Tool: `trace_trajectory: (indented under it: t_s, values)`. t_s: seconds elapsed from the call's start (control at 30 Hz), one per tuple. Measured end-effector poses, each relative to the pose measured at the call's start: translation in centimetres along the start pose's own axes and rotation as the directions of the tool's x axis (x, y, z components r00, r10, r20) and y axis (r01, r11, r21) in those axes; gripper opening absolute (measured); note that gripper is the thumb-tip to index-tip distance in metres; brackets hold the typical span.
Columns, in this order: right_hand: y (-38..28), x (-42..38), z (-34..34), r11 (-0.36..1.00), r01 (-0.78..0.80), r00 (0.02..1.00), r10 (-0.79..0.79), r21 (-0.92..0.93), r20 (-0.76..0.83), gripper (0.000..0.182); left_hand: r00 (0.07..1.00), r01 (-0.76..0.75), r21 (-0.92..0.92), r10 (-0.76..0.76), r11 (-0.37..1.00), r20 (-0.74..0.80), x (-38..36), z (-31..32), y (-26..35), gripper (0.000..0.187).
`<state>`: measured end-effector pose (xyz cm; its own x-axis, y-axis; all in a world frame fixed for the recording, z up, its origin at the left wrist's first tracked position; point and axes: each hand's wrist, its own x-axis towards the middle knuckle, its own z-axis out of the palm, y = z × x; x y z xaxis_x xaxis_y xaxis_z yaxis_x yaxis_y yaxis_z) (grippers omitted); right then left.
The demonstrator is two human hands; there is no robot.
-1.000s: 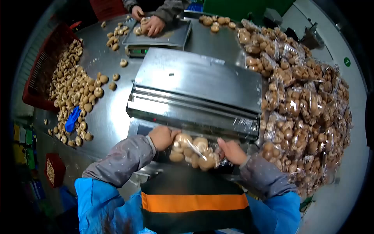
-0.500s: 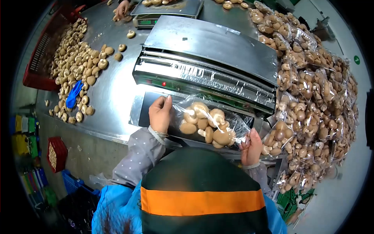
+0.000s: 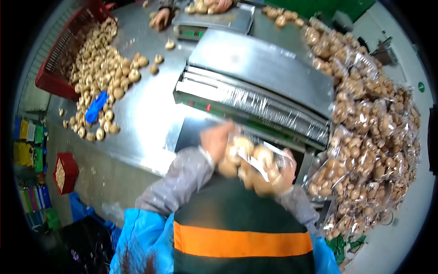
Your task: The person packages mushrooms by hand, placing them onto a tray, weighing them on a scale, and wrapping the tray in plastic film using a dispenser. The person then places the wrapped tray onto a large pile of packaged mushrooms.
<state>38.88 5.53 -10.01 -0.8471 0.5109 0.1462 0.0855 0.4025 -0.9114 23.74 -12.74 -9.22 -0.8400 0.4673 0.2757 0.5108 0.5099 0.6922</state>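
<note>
A pack of mushrooms [image 3: 248, 160] in clear plastic film is between my two hands, close to my chest in front of the wrapping machine [image 3: 251, 93]. My left hand [image 3: 216, 140], smeared by motion, grips the pack's left end. At the opposite end my right hand [image 3: 286, 170] is closed around the film and the mushrooms. Behind the pack, the dark plate [image 3: 194, 130] of the machine is partly covered by my hands and the pack.
Loose mushrooms [image 3: 102, 68] spill from a red crate [image 3: 57, 75] at the left, with a blue glove [image 3: 96, 107] on them. Wrapped mushroom packs [image 3: 365, 146] are piled high at the right. Across the table, another person's hand [image 3: 160, 19] is beside a scale [image 3: 214, 20].
My hands have come closer together, gathering the film around the mushrooms, and the pack is lifted toward me. The view has shifted. Another person's second hand now shows at the scale.
</note>
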Motion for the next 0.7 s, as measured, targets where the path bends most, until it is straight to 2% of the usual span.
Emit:
trace_trajectory:
  t_s: [0.03, 0.07, 0.1, 0.13, 0.2, 0.23, 0.3, 0.37, 0.4, 0.47, 0.5, 0.53, 0.57, 0.6, 0.63, 0.7]
  values:
    - [-0.2, -1.5, 0.5, 0.975, -0.013, 0.999, 0.005, 0.223, 0.035, 0.013, 0.955, 0.296, -0.706, -0.217, 0.644, 0.202, -1.0, 1.8, 0.9, 0.011]
    - [-0.5, -2.5, 0.2, 0.953, -0.054, 0.995, 0.025, 0.298, 0.101, 0.014, 0.911, 0.406, -0.849, -0.068, 0.339, 0.408, -4.7, 6.3, -0.5, 0.019]
    - [-1.0, -3.0, -0.4, 0.950, -0.119, 0.979, 0.064, 0.289, 0.192, 0.014, 0.887, 0.407, -0.887, 0.136, 0.218, 0.441, -4.6, 5.5, 0.7, 0.027]
    - [-1.3, -3.2, -1.2, 0.949, -0.171, 0.959, 0.098, 0.264, 0.268, 0.015, 0.826, 0.449, -0.888, 0.334, 0.098, 0.455, -4.4, 4.7, 2.0, 0.036]
    - [-1.4, -2.9, -2.0, 0.958, -0.227, 0.914, 0.148, 0.174, 0.377, 0.016, 0.720, 0.356, -0.858, 0.476, 0.370, 0.504, -2.2, -2.4, 8.5, 0.051]
    - [-1.3, -3.0, -2.1, 0.963, -0.235, 0.892, 0.158, 0.135, 0.424, 0.016, 0.689, 0.317, -0.755, 0.408, 0.574, 0.599, -1.8, -3.2, 9.9, 0.056]
    - [-1.0, -2.5, -2.0, 0.970, -0.238, 0.834, 0.174, 0.057, 0.524, 0.018, 0.659, 0.209, -0.654, 0.390, 0.727, 0.643, -0.5, -5.6, 12.9, 0.043]
    - [-1.0, -2.0, -1.9, 0.968, -0.244, 0.747, 0.219, -0.048, 0.628, 0.019, 0.685, 0.473, -0.842, 0.493, 0.260, 0.537, -2.2, -2.0, 12.3, 0.045]
    - [-1.1, -1.1, -2.0, 0.968, -0.223, 0.697, 0.238, -0.111, 0.677, 0.019, 0.666, 0.548, -0.821, 0.509, 0.162, 0.545, -2.5, -0.9, 11.5, 0.044]
    - [-1.6, 1.1, -2.1, 0.967, -0.113, 0.597, 0.248, -0.226, 0.763, 0.021, 0.617, 0.638, -0.751, 0.470, 0.172, 0.631, -1.9, -0.5, 9.7, 0.043]
    - [-1.9, 3.0, -2.7, 0.967, -0.009, 0.569, 0.213, -0.253, 0.794, 0.021, 0.598, 0.664, -0.723, 0.445, 0.192, 0.667, -1.5, -0.5, 8.6, 0.042]
    - [-1.9, 5.5, -3.6, 0.976, 0.079, 0.579, 0.119, -0.201, 0.806, 0.022, 0.585, 0.680, -0.702, 0.423, 0.210, 0.693, -1.0, -0.8, 7.8, 0.041]
    - [-10.5, 7.3, -5.0, 0.934, -0.226, 0.661, 0.356, -0.277, 0.660, 0.023, 0.575, 0.693, -0.685, 0.402, 0.224, 0.713, -0.7, -0.9, 7.3, 0.041]
    - [-11.1, 8.5, -7.4, 0.905, -0.425, 0.659, 0.312, -0.003, 0.685, 0.030, 0.570, 0.700, -0.673, 0.383, 0.238, 0.727, -0.4, -1.0, 6.7, 0.040]
    - [-13.9, 7.9, -8.3, 0.886, -0.349, 0.754, 0.071, 0.306, 0.654, 0.036, 0.565, 0.704, -0.664, 0.368, 0.250, 0.738, -0.3, -1.1, 6.4, 0.039]
    - [-18.7, 6.6, -9.3, 0.985, 0.065, 0.676, -0.159, 0.157, 0.719, 0.063, 0.561, 0.706, -0.654, 0.349, 0.271, 0.750, -0.3, -1.5, 5.8, 0.038]
